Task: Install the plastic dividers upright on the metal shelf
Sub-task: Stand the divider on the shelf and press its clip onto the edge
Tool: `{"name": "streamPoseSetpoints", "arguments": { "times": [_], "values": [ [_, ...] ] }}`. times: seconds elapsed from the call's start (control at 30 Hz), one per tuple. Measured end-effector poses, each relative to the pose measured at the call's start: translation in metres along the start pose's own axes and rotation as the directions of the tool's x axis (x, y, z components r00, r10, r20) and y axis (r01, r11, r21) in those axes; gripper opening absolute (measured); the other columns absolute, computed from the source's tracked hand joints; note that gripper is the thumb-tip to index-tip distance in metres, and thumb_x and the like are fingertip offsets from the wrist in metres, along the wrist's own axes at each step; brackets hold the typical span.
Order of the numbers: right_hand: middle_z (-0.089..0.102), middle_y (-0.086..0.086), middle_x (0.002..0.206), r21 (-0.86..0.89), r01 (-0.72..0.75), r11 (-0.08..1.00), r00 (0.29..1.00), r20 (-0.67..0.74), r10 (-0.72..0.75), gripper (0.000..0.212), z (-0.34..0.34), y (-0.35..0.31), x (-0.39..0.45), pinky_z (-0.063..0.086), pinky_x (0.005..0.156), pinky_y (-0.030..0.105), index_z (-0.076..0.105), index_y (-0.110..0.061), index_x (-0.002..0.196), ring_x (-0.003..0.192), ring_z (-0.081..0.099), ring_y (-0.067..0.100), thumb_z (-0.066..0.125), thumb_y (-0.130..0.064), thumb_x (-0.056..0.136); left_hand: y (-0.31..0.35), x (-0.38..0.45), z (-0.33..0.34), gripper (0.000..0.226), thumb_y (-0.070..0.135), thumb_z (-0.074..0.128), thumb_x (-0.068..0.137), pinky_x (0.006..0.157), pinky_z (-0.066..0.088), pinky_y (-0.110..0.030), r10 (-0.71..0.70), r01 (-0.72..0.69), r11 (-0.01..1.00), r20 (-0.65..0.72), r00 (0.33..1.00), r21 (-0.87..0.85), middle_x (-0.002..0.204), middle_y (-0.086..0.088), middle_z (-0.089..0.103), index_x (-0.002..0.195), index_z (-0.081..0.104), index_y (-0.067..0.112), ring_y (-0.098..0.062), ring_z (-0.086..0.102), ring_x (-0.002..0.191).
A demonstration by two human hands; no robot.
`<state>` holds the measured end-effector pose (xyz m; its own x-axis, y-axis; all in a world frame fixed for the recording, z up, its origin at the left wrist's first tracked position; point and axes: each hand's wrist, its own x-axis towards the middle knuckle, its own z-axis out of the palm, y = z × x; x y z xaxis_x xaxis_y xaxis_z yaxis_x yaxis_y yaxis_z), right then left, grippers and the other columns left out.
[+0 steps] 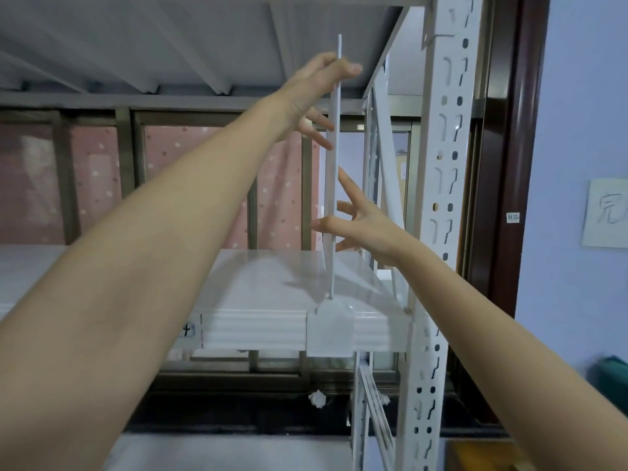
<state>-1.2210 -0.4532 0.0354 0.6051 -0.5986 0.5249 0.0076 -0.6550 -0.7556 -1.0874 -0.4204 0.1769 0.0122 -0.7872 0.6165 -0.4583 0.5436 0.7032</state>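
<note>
A thin white plastic divider (334,185) stands upright, edge-on to me, on the white metal shelf (265,321). Its foot clip (331,329) hangs over the shelf's front lip. My left hand (319,93) holds the divider near its top, thumb over the near edge and fingers spread behind it. Lower down on the right, my right hand (356,219) is spread open with its fingertips at the divider's side; whether they touch it I cannot tell.
The perforated white upright post (438,232) of the rack stands just right of the divider. The shelf above (170,39) sits close over the divider's top. A window with a pink curtain (190,185) is behind. A lower shelf (221,450) lies beneath.
</note>
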Motion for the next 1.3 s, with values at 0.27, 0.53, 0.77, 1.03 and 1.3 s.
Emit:
{"name": "streamPoseSetpoints", "arguments": {
  "times": [0.27,0.53,0.77,1.03,1.3],
  "values": [
    [0.025,0.002,0.153,0.004,-0.030,1.000,1.000,0.000,0.030,0.092,0.000,0.002,0.003,0.057,0.069,0.024,0.008,-0.050,0.148,0.125,0.031,0.005,0.068,-0.016,0.087,-0.010,0.006,0.003,0.056,0.050,0.057,0.087,0.063,0.059,-0.041,-0.022,0.022,0.999,-0.002,1.000,-0.038,0.137,0.001,0.036,0.137,0.041,0.032,-0.035,0.060,0.100],
    [0.026,0.004,0.152,-0.004,-0.051,0.999,0.999,0.006,0.051,0.093,-0.001,0.006,0.005,0.055,0.065,0.021,0.007,-0.052,0.147,0.128,0.032,0.006,0.068,-0.017,0.086,-0.016,0.015,0.002,0.071,0.057,0.061,0.081,0.071,0.060,-0.045,0.014,-0.015,1.000,0.055,0.998,0.021,0.152,-0.003,0.025,0.141,0.033,0.035,-0.033,0.055,0.107],
    [0.023,-0.003,0.155,-0.064,-0.044,0.997,0.998,0.045,0.047,0.103,0.002,0.011,0.008,0.056,0.074,0.025,0.003,-0.059,0.144,0.123,0.040,0.001,0.076,-0.025,0.079,-0.033,0.018,-0.002,0.087,0.062,0.065,0.064,0.080,0.058,-0.049,0.082,-0.073,0.994,0.104,0.991,-0.079,0.149,0.004,0.024,0.139,0.029,0.038,-0.033,0.032,0.131],
    [0.026,0.007,0.154,-0.090,-0.042,0.995,0.994,0.101,0.051,0.112,0.005,0.015,0.011,0.052,0.067,0.024,-0.003,-0.063,0.140,0.121,0.055,0.027,0.077,-0.025,0.071,-0.034,0.016,0.001,0.093,0.062,0.062,0.057,0.067,0.059,-0.039,0.114,-0.112,0.992,0.034,0.993,-0.065,0.145,0.002,0.031,0.140,0.032,0.034,-0.032,0.041,0.121],
    [0.024,0.005,0.155,-0.057,-0.040,0.998,0.998,0.049,0.043,0.110,0.004,0.017,0.005,0.050,0.059,0.015,-0.004,-0.062,0.141,0.119,0.055,0.029,0.072,-0.015,0.078,-0.032,0.016,0.018,0.090,0.053,0.058,0.067,0.048,0.052,-0.016,0.168,-0.168,0.985,0.003,0.986,-0.037,0.150,0.000,0.029,0.147,0.026,0.029,-0.026,0.039,0.117]
  ]
}}
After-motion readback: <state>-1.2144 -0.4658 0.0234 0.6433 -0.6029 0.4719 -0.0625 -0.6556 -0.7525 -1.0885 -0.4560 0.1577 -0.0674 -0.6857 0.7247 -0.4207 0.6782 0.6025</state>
